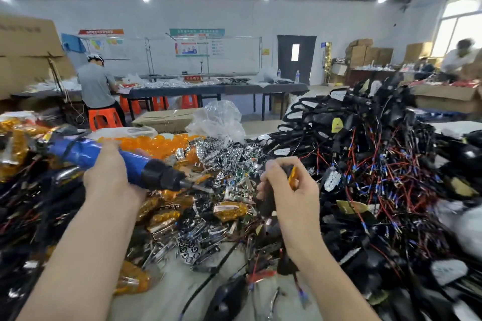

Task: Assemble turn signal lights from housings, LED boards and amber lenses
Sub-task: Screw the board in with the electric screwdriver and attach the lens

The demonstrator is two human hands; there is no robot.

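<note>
My left hand [109, 177] grips a blue electric screwdriver [125, 161] with a black nose, its bit pointing right toward my other hand. My right hand [289, 185] holds a black turn signal housing [266, 206] with an amber lens [294, 177] on it, fingers curled round the pair. Loose amber lenses [156, 144] lie heaped behind the screwdriver. Silver reflector and LED board pieces [221, 154] are spread in the middle of the table. More amber-lensed lights [229, 210] lie below the hands.
A big tangle of black housings with red and black wires [378, 164] fills the right side. Dark wired parts [31, 203] pile at the left. A clear plastic bag [221, 120] stands behind the parts. A person in grey [96, 86] sits at a far table.
</note>
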